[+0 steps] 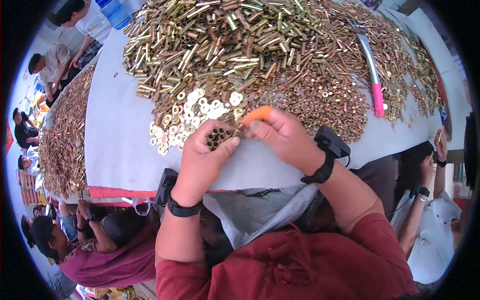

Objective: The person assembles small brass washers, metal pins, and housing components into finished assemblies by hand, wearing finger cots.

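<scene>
My left hand is closed around a bundle of brassy metal tubes, whose open round ends face me. Close against the bundle's right side, my right hand pinches with thumb and fingers. An orange finger cover sits on one of its fingers. Small coppery pieces show at those fingertips, too small to make out. Just beyond both hands lie loose shiny flat washers and a spread of small nuts.
A big heap of metal tubes covers the table's far side. A tool with a pink handle lies at right. A whitish plastic sheet hangs at the table's front edge. People sit on both sides; another heap lies left.
</scene>
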A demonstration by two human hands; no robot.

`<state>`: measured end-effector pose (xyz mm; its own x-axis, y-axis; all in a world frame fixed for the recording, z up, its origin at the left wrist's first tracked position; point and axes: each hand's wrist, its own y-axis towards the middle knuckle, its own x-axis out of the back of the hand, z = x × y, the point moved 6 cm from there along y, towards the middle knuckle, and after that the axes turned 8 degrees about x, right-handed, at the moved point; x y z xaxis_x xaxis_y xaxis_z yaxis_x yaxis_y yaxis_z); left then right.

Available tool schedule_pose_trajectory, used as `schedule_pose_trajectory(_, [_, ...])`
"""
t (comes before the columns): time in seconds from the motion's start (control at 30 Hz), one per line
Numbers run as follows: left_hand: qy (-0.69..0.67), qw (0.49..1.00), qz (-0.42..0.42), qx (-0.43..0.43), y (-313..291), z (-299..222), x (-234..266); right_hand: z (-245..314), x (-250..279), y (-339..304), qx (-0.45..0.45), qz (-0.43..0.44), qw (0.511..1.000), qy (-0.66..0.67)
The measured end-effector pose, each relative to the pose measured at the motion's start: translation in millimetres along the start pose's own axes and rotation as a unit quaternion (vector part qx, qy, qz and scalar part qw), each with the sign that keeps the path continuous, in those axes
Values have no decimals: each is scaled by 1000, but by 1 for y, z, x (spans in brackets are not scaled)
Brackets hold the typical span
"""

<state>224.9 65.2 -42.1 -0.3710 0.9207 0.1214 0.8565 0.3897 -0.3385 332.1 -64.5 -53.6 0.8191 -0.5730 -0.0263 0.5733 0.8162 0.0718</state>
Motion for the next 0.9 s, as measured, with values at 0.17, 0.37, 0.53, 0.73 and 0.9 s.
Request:
schedule_pose_trajectory(0.17, [112, 977, 106, -146, -7, -13, -6, 39, 33, 8, 85, -33, 952, -293])
schedule_pose_trajectory(0.37, [134, 967, 194, -100, -7, -8, -16, 42, 93, 14, 193, -103, 723, -655])
schedule_pose_trajectory(0.53, [118, 976, 155, -100, -5, -7, -11, 40, 86, 21, 144, -76, 720, -675])
schedule_pose_trajectory(0.73, [85, 991, 86, -51, -3, -6, -5, 37, 94, 21, 196, -116, 764, -603])
schedule_pose_trajectory(0.9, [-35, 997, 54, 47, -1, 3, 2, 53, 82, 16, 181, -176, 821, -511])
